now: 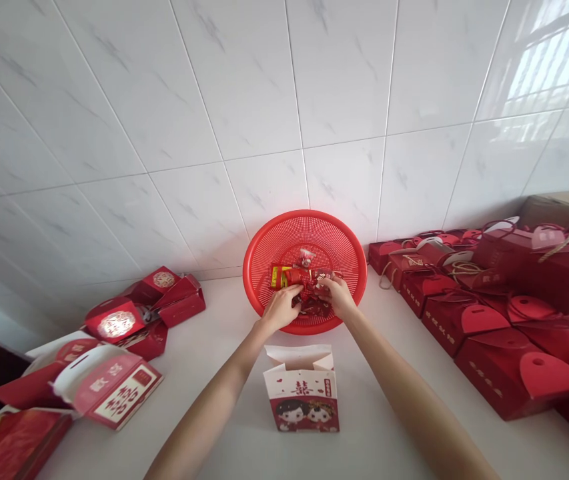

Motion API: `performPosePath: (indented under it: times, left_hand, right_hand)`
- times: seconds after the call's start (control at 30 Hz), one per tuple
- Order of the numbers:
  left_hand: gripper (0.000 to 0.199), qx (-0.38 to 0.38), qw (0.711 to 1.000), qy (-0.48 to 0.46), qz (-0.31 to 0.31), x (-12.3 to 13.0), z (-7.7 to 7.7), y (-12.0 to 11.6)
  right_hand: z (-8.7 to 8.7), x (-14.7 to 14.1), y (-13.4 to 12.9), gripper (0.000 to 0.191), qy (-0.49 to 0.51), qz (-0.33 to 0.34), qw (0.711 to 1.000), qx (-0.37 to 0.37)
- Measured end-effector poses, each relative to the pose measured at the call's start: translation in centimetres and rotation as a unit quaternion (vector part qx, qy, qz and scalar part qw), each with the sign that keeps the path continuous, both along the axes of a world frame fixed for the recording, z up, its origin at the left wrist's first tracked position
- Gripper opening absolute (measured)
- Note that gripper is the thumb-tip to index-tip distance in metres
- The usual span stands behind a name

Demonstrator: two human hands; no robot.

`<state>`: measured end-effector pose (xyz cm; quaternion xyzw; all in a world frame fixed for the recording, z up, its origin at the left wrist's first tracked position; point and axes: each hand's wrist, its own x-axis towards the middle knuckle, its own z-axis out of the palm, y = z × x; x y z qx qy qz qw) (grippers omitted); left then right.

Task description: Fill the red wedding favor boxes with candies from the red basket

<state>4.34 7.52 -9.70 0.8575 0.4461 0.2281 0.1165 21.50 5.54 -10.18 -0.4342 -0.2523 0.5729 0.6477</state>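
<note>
Both my hands reach into a round red plastic basket [254, 257] that holds small wrapped sweets [314, 308]. My left hand [283, 308] rests among them at the basket's near left, its fingers and thumb a little apart. Just beyond its fingers lies a yellow and red packet [279, 277]. My right hand [338, 295] is at the near right, thumb and fingers closed on a red-wrapped sweet [321, 275]. Between my forearms an upright white and red paper box [301, 393], printed with two cartoon figures, stands with its top open.
Several red gift boxes [124, 320] lie at the left, one white and red box [114, 393] on its side. Rows of closed red boxes [494, 367], some with rope handles, fill the right. Behind the basket rises a tiled wall [264, 80]. A cardboard box [549, 210] sits far right.
</note>
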Motion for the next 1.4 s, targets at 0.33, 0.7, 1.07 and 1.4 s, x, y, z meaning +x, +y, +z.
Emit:
performPosePath:
  times: [0.33, 0.7, 1.07, 1.4]
  left_hand:
    - [0.077, -0.084, 0.990, -0.042, 0.104, -2.1, 1.4, 1.9]
    - [0.069, -0.145, 0.983, 0.078, 0.086, -2.2, 2.4, 3.1]
    - [0.024, -0.041, 0.995, 0.001, 0.092, -2.1, 1.6, 2.5]
    - [0.024, -0.003, 1.000, -0.017, -0.006, -1.4, 1.8, 2.2]
  right_hand:
    - [-0.1, -0.3, 0.0, 0.019, -0.014, 0.001, 1.000, -0.010]
    - [-0.1, -0.4, 0.0, 0.019, -0.012, 0.005, 1.000, -0.006]
    - [0.3, -0.6, -0.5, 0.024, 0.019, 0.001, 1.000, 0.006]
    - [0.3, -0.1, -0.3, 0.023, 0.065, -0.022, 0.997, 0.022]
